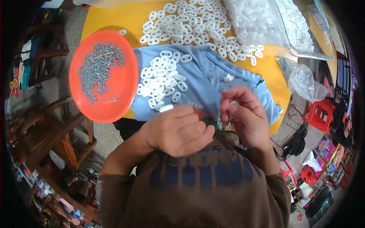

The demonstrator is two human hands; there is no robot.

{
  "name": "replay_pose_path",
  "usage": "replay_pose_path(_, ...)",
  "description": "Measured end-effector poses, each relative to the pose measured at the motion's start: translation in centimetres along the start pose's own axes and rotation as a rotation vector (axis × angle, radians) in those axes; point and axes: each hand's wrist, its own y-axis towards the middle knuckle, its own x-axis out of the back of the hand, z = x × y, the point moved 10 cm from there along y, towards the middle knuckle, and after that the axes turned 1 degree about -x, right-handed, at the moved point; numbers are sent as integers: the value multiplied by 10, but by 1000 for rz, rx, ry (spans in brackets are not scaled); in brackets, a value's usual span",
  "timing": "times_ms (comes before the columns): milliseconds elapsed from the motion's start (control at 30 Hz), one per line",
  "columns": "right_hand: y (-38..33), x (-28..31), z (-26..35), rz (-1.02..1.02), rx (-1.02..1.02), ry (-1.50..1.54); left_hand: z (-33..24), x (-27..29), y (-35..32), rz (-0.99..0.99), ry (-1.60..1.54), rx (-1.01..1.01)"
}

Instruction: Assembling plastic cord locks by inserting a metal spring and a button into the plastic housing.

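Nearest is the brown shirt (pixel 197 205) of the person at work; above it the left hand (pixel 180 131) is curled with its back up, the fingers bent under, so I cannot tell whether it holds anything; the right hand (pixel 247 117) is narrowed, thumb and fingertips drawn close together, with a hint of something pale between them too small to make out.

Just beyond the hands lies a blue garment (pixel 195 74), spread over the near part of the yellow table (pixel 110 17); on its left half sits a pile of small white two-holed pieces (pixel 159 81), one stray piece (pixel 166 108) lying at the near edge, close by the left hand; to the left of the pile is a red plate (pixel 130 78), bearing a large heap of grey nails (pixel 100 62).

Farther back, a wide scatter of similar white pieces (pixel 197 28) covers the table; beyond its right side, a clear tray (pixel 313 57) and a bulging bag of white pieces (pixel 251 19) hold many more.

As for progress, the work looks far from finished: plenty of nails and white pieces remain in view; I cannot tell which pile, if either, is the finished one, as nails inside the pieces cannot be made out at this size.
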Motion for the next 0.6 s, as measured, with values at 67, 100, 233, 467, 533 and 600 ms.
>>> replay_pose_path(67,3,-13,2,158,-57,-29,-7,1,7,-8,-15,-56)
replay_pose_path(100,5,-17,8,153,-58,-29,-8,0,12,-8,-20,-57)
replay_pose_path(233,14,-51,22,298,-66,-248,-16,-8,22,-4,-34,-179)
replay_pose_path(467,22,-75,15,572,-161,-289,-16,-14,26,-66,13,-357)
replay_pose_path(533,26,-71,15,545,-143,-388,-18,-13,27,-83,-5,-393)
replay_pose_path(600,31,-67,21,482,-97,-437,-11,-17,33,19,-118,-285)
